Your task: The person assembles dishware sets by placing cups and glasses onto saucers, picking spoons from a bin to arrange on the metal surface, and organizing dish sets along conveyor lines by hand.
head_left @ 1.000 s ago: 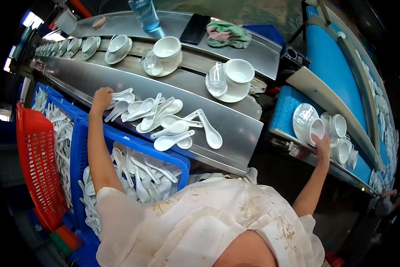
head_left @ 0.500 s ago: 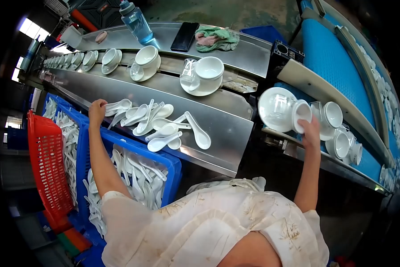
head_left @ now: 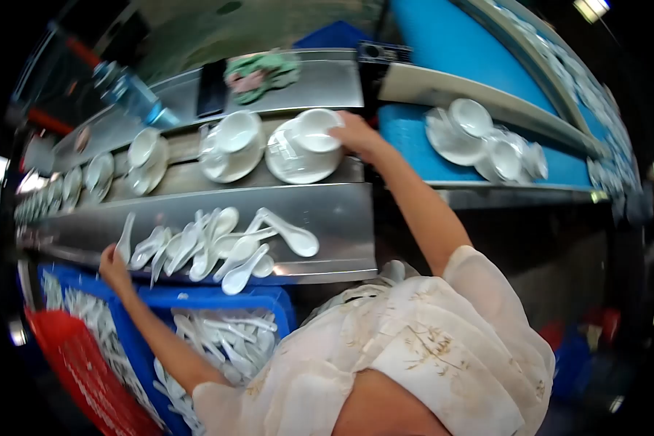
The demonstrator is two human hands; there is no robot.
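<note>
My right hand [head_left: 353,136] grips the round white ceramic bowl [head_left: 317,133] by its side, I'd say to steady it over its white plate [head_left: 295,175] near the grey metal line's [head_left: 353,171] right edge; left hand [head_left: 114,269], blurred, seems to pinch a white ceramic spoon [head_left: 126,237] by the steel tray's [head_left: 338,211] near edge.

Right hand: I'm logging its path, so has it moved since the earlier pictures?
Yes: the right hand has moved left, from the blue belt to the metal counter, holding a bowl.

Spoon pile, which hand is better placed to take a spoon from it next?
Probably the left hand: it is beside the spoon pile, with a spoon at its fingertips. The right hand is farther off, at the rim of a bowl.
</note>
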